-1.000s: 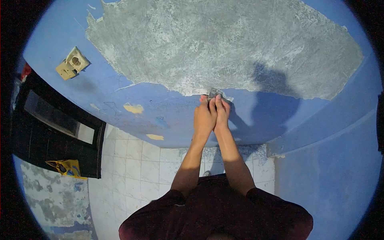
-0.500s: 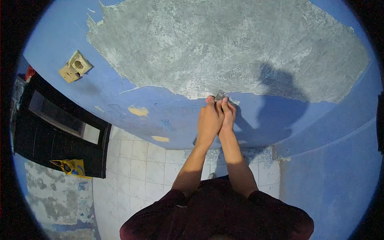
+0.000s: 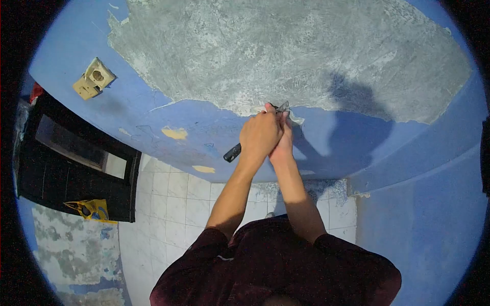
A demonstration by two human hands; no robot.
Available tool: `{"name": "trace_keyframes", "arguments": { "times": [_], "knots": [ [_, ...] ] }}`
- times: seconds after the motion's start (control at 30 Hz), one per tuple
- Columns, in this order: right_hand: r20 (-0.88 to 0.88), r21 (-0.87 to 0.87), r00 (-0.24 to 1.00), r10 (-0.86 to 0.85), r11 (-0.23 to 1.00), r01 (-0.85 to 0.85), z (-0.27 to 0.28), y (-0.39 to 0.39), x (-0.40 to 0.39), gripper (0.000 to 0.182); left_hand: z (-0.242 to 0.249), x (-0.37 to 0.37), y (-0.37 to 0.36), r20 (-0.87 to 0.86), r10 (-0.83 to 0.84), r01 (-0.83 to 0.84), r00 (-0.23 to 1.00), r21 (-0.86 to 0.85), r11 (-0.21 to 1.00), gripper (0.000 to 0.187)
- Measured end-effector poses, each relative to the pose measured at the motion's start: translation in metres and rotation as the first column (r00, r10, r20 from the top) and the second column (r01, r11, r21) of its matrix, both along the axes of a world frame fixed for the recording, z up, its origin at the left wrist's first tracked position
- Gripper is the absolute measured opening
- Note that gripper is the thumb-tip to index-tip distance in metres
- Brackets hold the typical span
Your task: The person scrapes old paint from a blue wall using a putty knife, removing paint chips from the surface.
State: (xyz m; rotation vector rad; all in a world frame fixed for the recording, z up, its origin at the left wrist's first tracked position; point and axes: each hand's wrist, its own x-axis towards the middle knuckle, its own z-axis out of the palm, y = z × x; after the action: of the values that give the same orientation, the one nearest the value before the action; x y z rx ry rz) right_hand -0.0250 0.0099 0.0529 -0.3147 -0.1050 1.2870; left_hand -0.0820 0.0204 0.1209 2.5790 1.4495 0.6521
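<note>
My left hand (image 3: pixel 259 135) is wrapped round a scraper whose black handle end (image 3: pixel 233 153) sticks out at its lower left. The scraper's metal blade (image 3: pixel 283 107) shows just beyond the fingertips, at the lower edge of the bare grey patch (image 3: pixel 286 56) on the blue wall (image 3: pixel 204 120). Close against the left one, my right hand (image 3: pixel 284 137) has its fingers pressed to the tool near the blade. The middle of the scraper is hidden by both hands.
A beige socket plate (image 3: pixel 94 79) is on the wall at upper left. Below it are a black door (image 3: pixel 66 173) and a yellow bag (image 3: pixel 92 210). White floor tiles (image 3: pixel 168 204) lie below the wall. Another blue wall (image 3: pixel 423 219) stands at right.
Both hands have shifted up and slightly left in view. The scraper has turned, so its black handle end now shows at the lower left and its blade points more to the right.
</note>
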Motion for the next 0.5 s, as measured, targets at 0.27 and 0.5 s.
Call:
{"name": "trace_keyframes", "arguments": {
  "times": [0.27,0.5],
  "knots": [
    [0.595,-0.144,0.804,-0.028,0.98,0.14,-0.058,-0.03,0.034,0.043,-0.011,-0.008,0.011,0.131,-0.088,0.089,0.987,0.004,0.996,0.03],
    [0.753,-0.314,0.644,0.137,0.935,0.167,-0.076,-0.087,0.052,0.052,-0.043,-0.011,0.014,0.238,-0.123,0.133,0.963,-0.028,0.991,0.03]
  ]
}}
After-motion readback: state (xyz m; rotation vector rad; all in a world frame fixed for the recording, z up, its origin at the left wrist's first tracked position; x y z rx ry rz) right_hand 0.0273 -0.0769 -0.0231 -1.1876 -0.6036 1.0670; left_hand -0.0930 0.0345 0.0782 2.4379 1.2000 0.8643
